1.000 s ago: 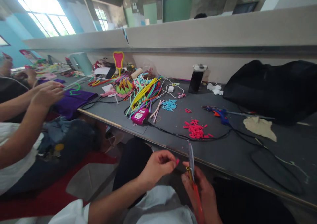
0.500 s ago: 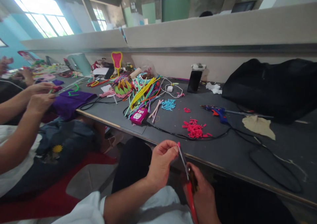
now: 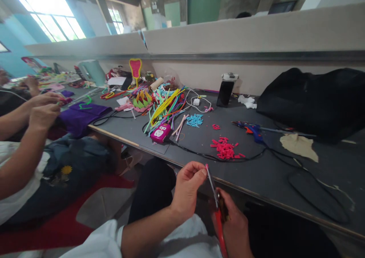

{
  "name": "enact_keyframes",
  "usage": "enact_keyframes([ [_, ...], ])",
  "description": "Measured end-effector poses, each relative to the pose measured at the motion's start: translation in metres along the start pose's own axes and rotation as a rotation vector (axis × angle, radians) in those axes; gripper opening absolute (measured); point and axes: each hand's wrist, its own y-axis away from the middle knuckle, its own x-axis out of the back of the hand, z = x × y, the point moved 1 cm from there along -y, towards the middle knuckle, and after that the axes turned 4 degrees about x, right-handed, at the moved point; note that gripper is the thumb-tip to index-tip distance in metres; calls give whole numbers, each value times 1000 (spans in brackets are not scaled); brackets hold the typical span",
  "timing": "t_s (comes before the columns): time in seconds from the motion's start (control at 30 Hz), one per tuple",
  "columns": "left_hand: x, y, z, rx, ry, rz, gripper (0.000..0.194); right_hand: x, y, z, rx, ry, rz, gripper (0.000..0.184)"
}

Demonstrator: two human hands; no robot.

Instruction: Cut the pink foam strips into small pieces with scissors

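Observation:
Below the table's front edge, my right hand is closed round the red handles of a pair of scissors, blades pointing up and left. My left hand pinches a small pink piece right at the blade tips. Both hands hover over my lap, in front of the dark table. A pile of short pink cut pieces lies on the table just beyond my hands.
A bundle of coloured pipe cleaners, blue cut bits, a pink power strip, a blue glue gun, a black bottle and a black bag lie on the table. Another person's hands work at the left.
My left hand rose and closed in on the scissor tips with the pink piece. The scissors tilted left. The neighbour's hands shifted slightly left.

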Motion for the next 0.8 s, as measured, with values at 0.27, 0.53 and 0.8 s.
enact_keyframes([
  [0.27, -2, 1, 0, 21, 13, 8, 19, -1, 4, 6, 81, 47, 0, 39],
  [0.53, -3, 2, 0, 12, -4, 15, 20, 1, 5, 9, 15, 21, -14, 38],
  [0.8, -2, 3, 0, 14, -26, 25, 23, -1, 9, 11, 64, 34, -14, 36],
])
